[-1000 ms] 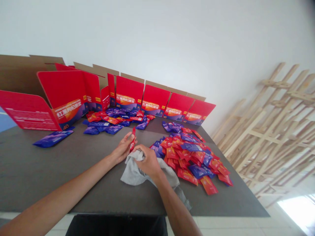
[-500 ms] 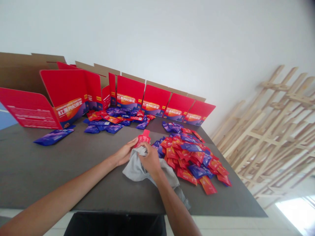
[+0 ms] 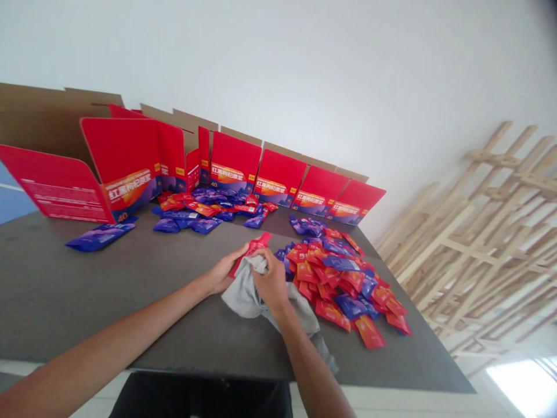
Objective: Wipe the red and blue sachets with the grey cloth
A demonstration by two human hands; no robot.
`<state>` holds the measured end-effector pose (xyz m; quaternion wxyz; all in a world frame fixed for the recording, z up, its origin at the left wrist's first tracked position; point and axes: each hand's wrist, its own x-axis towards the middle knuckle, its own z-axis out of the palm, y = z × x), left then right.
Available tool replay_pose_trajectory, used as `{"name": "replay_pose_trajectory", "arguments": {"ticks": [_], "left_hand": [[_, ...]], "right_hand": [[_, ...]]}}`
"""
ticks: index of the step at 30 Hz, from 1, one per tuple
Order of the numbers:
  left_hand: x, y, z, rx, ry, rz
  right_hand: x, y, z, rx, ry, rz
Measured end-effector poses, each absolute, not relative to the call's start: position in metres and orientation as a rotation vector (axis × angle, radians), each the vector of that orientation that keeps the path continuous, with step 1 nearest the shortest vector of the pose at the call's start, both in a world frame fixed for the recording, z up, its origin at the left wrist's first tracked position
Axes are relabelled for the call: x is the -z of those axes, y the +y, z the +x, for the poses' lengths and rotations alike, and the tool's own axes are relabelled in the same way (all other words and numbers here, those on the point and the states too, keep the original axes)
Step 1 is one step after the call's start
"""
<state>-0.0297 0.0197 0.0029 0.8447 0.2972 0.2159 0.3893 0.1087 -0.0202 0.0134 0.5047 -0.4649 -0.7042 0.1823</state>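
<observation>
A red sachet (image 3: pixel 256 244) is gripped at its left side by my left hand (image 3: pixel 224 270), fingers closed round it. Bunched in my right hand (image 3: pixel 272 278) is a grey cloth (image 3: pixel 244 293), pressed against the sachet's face. The cloth drapes down onto the table toward the front edge. Part of the sachet is hidden behind the cloth and my fingers. Just right of my right hand lies a large heap of red and purple sachets (image 3: pixel 331 267).
Red printed cartons (image 3: pixel 235 159) with open flaps line the back of the grey table (image 3: pixel 174 325). A smaller sachet pile (image 3: pixel 209 206) lies before them. One purple sachet (image 3: pixel 100 235) rests at the left. Wooden frames (image 3: pixel 478 249) lean against the wall at the right.
The red sachet has tilted to the right in my left hand, and the cloth in my right hand has shifted slightly over it. The view has turned a little.
</observation>
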Motion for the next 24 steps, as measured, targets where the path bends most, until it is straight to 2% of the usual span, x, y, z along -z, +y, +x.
{"name": "replay_pose_trajectory", "arguments": {"ticks": [6, 16, 24], "left_hand": [[-0.004, 0.028, -0.034, -0.942, 0.486, 0.629], [-0.003, 0.013, -0.026, -0.837, 0.377, 0.772], [-0.010, 0.024, -0.034, -0.938, 0.550, 0.675]], "right_hand": [[-0.006, -0.021, 0.101, -0.527, -1.937, -1.100], [-0.022, -0.017, 0.118, -0.341, -1.448, -1.207], [-0.007, -0.022, 0.104, -0.591, -2.008, -1.107]]}}
